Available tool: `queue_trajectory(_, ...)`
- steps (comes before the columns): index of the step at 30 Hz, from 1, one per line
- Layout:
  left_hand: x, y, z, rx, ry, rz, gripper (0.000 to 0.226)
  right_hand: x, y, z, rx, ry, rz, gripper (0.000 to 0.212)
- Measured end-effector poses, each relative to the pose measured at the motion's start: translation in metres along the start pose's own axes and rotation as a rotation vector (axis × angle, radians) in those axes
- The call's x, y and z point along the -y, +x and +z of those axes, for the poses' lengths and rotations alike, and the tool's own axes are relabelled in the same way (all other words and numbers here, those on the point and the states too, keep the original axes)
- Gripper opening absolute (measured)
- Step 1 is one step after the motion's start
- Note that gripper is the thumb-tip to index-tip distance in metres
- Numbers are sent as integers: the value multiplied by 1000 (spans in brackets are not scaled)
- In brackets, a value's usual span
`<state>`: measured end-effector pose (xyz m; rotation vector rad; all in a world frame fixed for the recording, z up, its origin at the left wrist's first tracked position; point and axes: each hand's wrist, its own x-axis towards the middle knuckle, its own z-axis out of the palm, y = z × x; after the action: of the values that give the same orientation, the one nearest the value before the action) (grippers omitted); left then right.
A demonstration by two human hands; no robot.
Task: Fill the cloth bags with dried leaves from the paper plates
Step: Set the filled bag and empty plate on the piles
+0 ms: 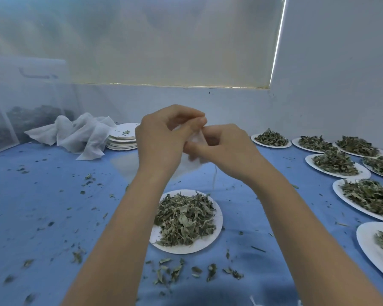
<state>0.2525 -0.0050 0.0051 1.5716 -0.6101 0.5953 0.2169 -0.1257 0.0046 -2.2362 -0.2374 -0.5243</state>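
A small white cloth bag (195, 161) hangs in the air between both hands, above the blue table. My left hand (164, 138) pinches its upper edge with curled fingers. My right hand (226, 146) grips the other side of the bag's top. A thin white drawstring (214, 180) dangles from the bag toward the plate below. Directly under the hands sits a paper plate (217, 237) heaped with dried green leaves (184, 219). Most of the bag is hidden behind my fingers.
Several more leaf-filled paper plates (341, 173) line the right side of the table. A stack of used plates (122, 140) and a heap of white cloth bags (75, 133) lie at the back left. Loose leaf bits (175, 270) scatter over the blue cloth (42, 206). A clear plastic bin (20, 107) stands far left.
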Motion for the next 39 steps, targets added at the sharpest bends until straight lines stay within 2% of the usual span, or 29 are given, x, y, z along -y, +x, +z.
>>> queue_trajectory(4,2,-1,1,69,31,29,14,-2,-3,-4,0,38,15,32)
queue_trajectory(7,5,0,-1,79,219,120,18,-3,-3,-10,1,122,40,39)
queue_trajectory(11,7,-1,-2,103,269,114,21,-6,-5,-14,19,235,114,28)
queue_trajectory(13,5,-3,-2,161,323,138,23,-7,-6,-14,67,370,191,24)
queue_trajectory(16,-1,-5,-1,281,433,178,40,-8,-4,-13,123,647,285,26)
queue_trajectory(21,1,-10,4,624,681,124,89,-10,-3,-15,246,1075,346,34)
queue_trajectory(22,5,-12,8,655,719,138,100,-11,-2,-16,293,1096,353,40)
queue_trajectory(24,12,-17,16,613,756,182,113,-14,-2,-17,371,1107,383,52)
queue_trajectory(27,20,-18,24,480,784,310,95,-20,-2,-22,453,1171,403,76)
queue_trajectory(29,22,-18,23,493,807,399,85,-24,-2,-28,497,1199,381,84)
queue_trajectory(32,20,-16,14,541,796,429,85,-28,-3,-35,524,1176,359,88)
queue_trajectory(35,18,-18,3,523,861,439,86,-26,-3,-33,583,1140,327,89)
queue_trajectory(39,22,-23,-29,466,910,314,61,-18,-2,-18,612,1038,287,81)
